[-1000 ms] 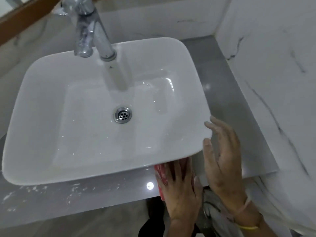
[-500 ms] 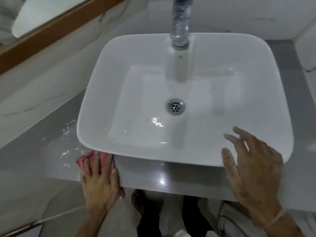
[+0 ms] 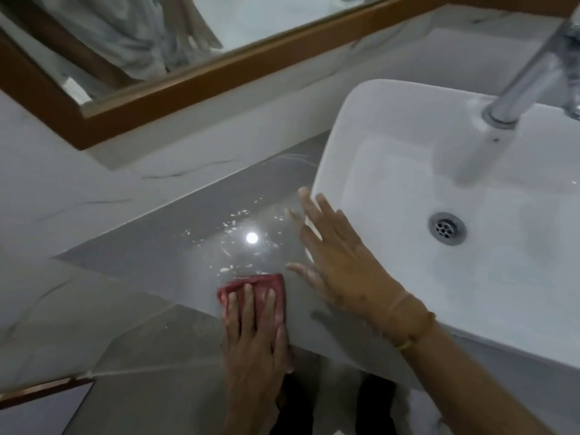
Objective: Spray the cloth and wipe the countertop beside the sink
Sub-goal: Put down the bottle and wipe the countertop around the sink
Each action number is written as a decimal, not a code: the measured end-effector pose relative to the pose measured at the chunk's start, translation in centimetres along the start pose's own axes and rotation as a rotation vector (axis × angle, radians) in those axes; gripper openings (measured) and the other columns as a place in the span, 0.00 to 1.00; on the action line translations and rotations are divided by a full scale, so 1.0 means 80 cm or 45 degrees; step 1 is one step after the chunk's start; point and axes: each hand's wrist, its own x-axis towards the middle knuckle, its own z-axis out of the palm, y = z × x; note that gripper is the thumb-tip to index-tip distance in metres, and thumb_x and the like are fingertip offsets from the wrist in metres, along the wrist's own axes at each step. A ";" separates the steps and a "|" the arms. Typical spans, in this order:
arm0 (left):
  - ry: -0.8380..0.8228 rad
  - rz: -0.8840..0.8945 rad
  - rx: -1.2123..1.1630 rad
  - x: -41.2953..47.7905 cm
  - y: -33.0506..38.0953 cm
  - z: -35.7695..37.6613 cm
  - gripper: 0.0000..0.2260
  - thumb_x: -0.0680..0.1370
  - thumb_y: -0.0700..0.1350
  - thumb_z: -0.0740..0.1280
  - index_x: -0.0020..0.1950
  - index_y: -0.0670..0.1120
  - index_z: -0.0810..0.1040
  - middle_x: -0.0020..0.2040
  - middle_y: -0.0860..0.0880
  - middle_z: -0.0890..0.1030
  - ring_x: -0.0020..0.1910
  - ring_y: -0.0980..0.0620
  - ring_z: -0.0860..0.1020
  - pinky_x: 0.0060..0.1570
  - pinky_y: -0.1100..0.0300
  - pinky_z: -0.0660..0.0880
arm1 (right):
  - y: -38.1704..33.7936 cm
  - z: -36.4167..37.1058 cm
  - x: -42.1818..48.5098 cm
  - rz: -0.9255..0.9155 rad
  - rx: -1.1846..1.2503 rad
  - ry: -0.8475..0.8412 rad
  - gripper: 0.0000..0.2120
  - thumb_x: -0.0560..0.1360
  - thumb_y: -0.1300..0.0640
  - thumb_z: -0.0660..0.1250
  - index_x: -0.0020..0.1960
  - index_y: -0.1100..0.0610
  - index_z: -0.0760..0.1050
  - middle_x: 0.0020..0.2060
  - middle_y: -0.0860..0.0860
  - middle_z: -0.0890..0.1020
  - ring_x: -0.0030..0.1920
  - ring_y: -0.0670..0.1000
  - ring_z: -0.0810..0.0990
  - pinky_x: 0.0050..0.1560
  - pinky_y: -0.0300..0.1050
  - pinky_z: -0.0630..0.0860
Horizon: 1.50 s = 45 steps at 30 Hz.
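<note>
The left hand lies flat, palm down, fingers together and stretched forward, pressing a red cloth against the grey worktop at its near edge, low in the middle of the frame. The cloth is crumpled under the fingers and shows past the fingertips and along both sides of them; the hand presses it rather than clasps it. The right hand is open, fingers spread and extended toward the upper left, empty, hovering over or resting on the worktop just beside the left rim of the white sink; contact cannot be told because of blur. A thin band circles its wrist.

White flecks and a bright reflected light lie on the worktop above the cloth, between the two hands. The sink fills the right of the frame, with a drain in its bowl and a chrome tap at upper right. A wood-framed mirror crosses the top.

The bare worktop runs toward the upper centre, bounded by the marble wall on the left and the sink on the right.
</note>
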 end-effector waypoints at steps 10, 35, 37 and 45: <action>0.165 -0.294 -0.185 0.078 -0.156 -0.029 0.29 0.79 0.55 0.43 0.75 0.43 0.61 0.76 0.32 0.56 0.76 0.30 0.48 0.76 0.37 0.49 | -0.002 0.010 0.007 0.035 0.019 0.136 0.32 0.77 0.48 0.62 0.76 0.58 0.55 0.78 0.55 0.49 0.77 0.56 0.47 0.75 0.54 0.58; 0.178 0.150 -0.083 0.117 -0.173 -0.040 0.27 0.81 0.56 0.40 0.78 0.50 0.39 0.80 0.44 0.45 0.78 0.41 0.41 0.77 0.40 0.49 | -0.014 0.001 0.005 0.045 0.055 0.116 0.32 0.77 0.53 0.61 0.76 0.62 0.53 0.77 0.56 0.51 0.77 0.55 0.48 0.73 0.46 0.50; 0.164 0.004 -0.131 0.120 -0.189 -0.042 0.27 0.80 0.59 0.43 0.78 0.55 0.44 0.80 0.45 0.47 0.79 0.42 0.44 0.77 0.41 0.52 | -0.012 0.004 0.006 0.046 0.085 0.133 0.31 0.77 0.52 0.60 0.76 0.61 0.53 0.78 0.55 0.50 0.77 0.55 0.48 0.72 0.46 0.53; 0.275 0.068 -0.193 0.206 -0.143 -0.071 0.24 0.82 0.52 0.44 0.78 0.48 0.50 0.79 0.39 0.54 0.78 0.39 0.49 0.76 0.41 0.53 | -0.007 0.010 0.009 0.048 0.138 0.153 0.33 0.76 0.55 0.64 0.76 0.61 0.53 0.78 0.55 0.50 0.77 0.54 0.48 0.71 0.45 0.56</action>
